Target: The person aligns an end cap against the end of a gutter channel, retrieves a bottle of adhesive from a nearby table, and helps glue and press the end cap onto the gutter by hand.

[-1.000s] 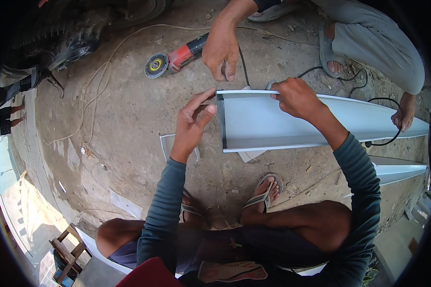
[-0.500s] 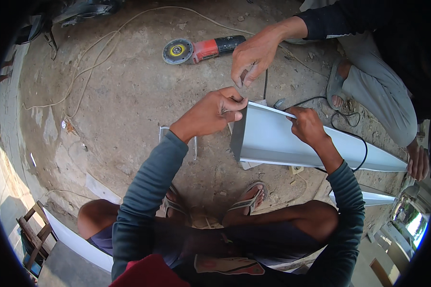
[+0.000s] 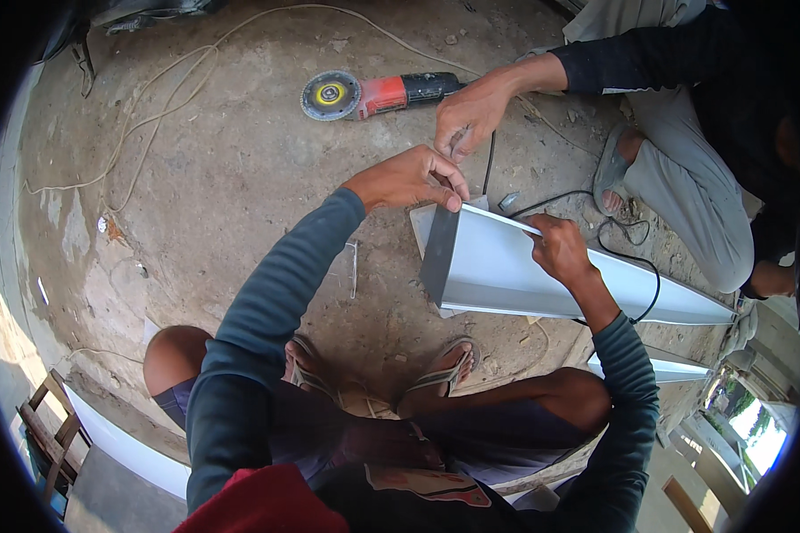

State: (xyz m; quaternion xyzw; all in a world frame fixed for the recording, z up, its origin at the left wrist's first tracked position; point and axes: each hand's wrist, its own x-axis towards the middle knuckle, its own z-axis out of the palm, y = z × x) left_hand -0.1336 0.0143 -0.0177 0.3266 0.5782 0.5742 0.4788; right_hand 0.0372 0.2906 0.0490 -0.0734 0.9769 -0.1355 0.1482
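Note:
A long white metal channel (image 3: 524, 275), like a gutter, lies slanting to the right on the ground, its near end closed by a grey end plate (image 3: 441, 253). With thumb and fingers closed, my left hand (image 3: 418, 180) pinches the upper corner where plate and rim meet. Further along the same rim, my right hand (image 3: 562, 251) grips the folded edge, its fingertips partly hidden. Just above my left fingers, a co-worker's hand (image 3: 471, 117) has its fingertips pinched together; whatever they hold is too small to make out.
A red and black angle grinder (image 3: 382, 96) lies beyond my hands. Its black cord (image 3: 653, 284) crosses the channel, and a pale cable (image 3: 164, 111) loops at left. The co-worker's foot (image 3: 612, 200) is at right. Another white piece (image 3: 667, 366) lies nearer me.
My left hand has shifted over the channel's corner, its wrist raised and further from me. The co-worker's other hand has drawn back from the channel's far end. My view has shifted slightly.

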